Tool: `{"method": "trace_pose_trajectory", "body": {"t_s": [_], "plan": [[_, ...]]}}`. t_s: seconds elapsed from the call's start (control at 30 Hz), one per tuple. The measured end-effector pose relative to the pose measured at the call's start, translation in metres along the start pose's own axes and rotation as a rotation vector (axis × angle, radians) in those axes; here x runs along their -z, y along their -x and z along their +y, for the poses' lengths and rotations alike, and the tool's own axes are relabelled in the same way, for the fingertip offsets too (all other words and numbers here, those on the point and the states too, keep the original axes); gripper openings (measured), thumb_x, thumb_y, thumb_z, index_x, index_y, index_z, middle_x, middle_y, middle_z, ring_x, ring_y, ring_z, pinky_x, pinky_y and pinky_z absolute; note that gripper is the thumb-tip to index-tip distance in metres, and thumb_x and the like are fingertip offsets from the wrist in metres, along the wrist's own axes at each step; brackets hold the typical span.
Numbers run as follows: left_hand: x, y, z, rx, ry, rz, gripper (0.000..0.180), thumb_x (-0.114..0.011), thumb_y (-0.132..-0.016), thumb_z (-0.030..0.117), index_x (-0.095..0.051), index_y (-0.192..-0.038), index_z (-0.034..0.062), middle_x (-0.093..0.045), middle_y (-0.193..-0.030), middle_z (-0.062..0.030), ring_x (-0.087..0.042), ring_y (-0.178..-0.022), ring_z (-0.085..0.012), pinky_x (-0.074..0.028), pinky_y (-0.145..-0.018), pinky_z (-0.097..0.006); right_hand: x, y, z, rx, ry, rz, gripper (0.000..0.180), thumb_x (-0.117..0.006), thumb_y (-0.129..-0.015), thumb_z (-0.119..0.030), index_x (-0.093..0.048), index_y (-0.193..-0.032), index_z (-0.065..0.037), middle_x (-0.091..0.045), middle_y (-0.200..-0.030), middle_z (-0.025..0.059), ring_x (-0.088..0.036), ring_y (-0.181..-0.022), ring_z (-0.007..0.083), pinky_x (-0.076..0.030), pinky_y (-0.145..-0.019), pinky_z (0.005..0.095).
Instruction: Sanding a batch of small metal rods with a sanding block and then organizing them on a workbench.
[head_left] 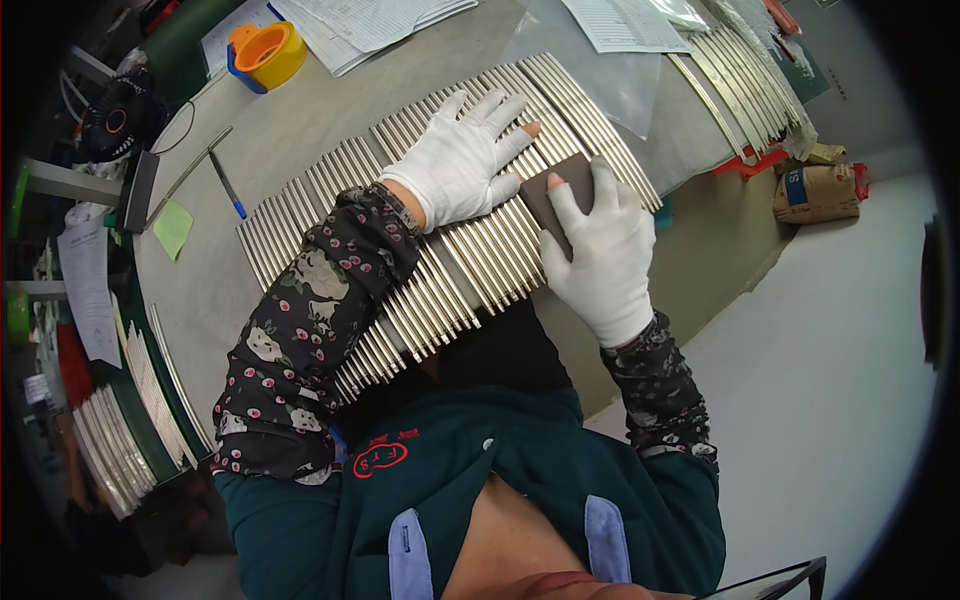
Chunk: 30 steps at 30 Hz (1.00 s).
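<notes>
Many slim, shiny metal rods (pixel 492 262) lie side by side in a wide row across the table, their near ends reaching over its edge. My left hand (pixel 455 165), in a white glove with a bare fingertip showing, rests flat on the middle of the row with its fingers spread. A dark brown rectangular block (pixel 541 207), which looks like a sanding block, sits on the rods to the right. My gloved right hand (pixel 605 260) grips it from the right side, thumb and fingers on its top and edge. The block hides the rods beneath it.
Beyond the rods are yellow and orange tape rolls (pixel 270 55) and paper sheets (pixel 370 25). A blue pen (pixel 228 185) and green paper piece (pixel 173 230) lie left. More rods (pixel 735 90) are at the far right, others (pixel 110 450) at lower left. A small fan (pixel 117 118) stands far left.
</notes>
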<state>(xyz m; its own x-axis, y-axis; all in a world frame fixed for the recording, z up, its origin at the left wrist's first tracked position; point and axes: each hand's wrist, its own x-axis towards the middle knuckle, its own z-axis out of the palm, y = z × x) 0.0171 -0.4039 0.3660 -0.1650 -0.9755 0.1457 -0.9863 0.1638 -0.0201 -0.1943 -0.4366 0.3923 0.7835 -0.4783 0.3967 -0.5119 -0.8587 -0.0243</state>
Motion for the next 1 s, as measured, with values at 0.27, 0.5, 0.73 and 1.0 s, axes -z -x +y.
{"method": "trace_pose_trajectory", "body": {"t_s": [0.27,0.5,0.73,1.0], "plan": [[0.0,0.001,0.001,-0.007,-0.008,0.019,0.063,-0.046,-0.093,0.042,-0.039,-0.145,0.0068,-0.032,-0.153,-0.0183,-0.032,-0.14,-0.0346,-0.024,-0.114,-0.049,0.019,0.035,0.012,-0.006,-0.045,-0.056,0.053,-0.073,-0.068,-0.021,-0.063,-0.119,-0.013,-0.047,-0.132,0.0251,-0.052,-0.107,0.0364,-0.046,-0.079,0.0429],[-0.001,0.004,0.0,0.01,0.007,-0.012,0.065,-0.045,-0.094,0.046,-0.039,-0.145,0.0064,-0.032,-0.153,-0.0182,-0.03,-0.141,-0.0348,-0.022,-0.115,-0.049,0.032,0.058,0.019,-0.028,-0.034,-0.101,0.06,-0.076,-0.064,-0.017,-0.06,-0.122,-0.014,-0.047,-0.134,0.0231,-0.051,-0.11,0.0349,-0.044,-0.084,0.0433],[0.001,0.011,-0.002,0.013,-0.022,-0.013,0.065,-0.044,-0.094,0.047,-0.039,-0.144,0.0062,-0.031,-0.154,-0.0174,-0.03,-0.141,-0.0347,-0.022,-0.115,-0.049,0.04,0.061,0.007,-0.045,-0.119,-0.07,0.065,-0.075,-0.063,-0.013,-0.058,-0.126,-0.016,-0.045,-0.137,0.0232,-0.051,-0.111,0.0363,-0.041,-0.09,0.0442],[0.001,0.012,0.002,0.043,0.0,-0.021,0.063,-0.046,-0.094,0.046,-0.04,-0.145,0.0089,-0.029,-0.155,-0.0162,-0.03,-0.141,-0.0321,-0.022,-0.115,-0.048,0.029,0.047,-0.011,0.039,-0.113,-0.083,0.06,-0.077,-0.065,-0.019,-0.059,-0.122,-0.014,-0.047,-0.132,0.0254,-0.053,-0.106,0.0364,-0.044,-0.08,0.0434]]}}
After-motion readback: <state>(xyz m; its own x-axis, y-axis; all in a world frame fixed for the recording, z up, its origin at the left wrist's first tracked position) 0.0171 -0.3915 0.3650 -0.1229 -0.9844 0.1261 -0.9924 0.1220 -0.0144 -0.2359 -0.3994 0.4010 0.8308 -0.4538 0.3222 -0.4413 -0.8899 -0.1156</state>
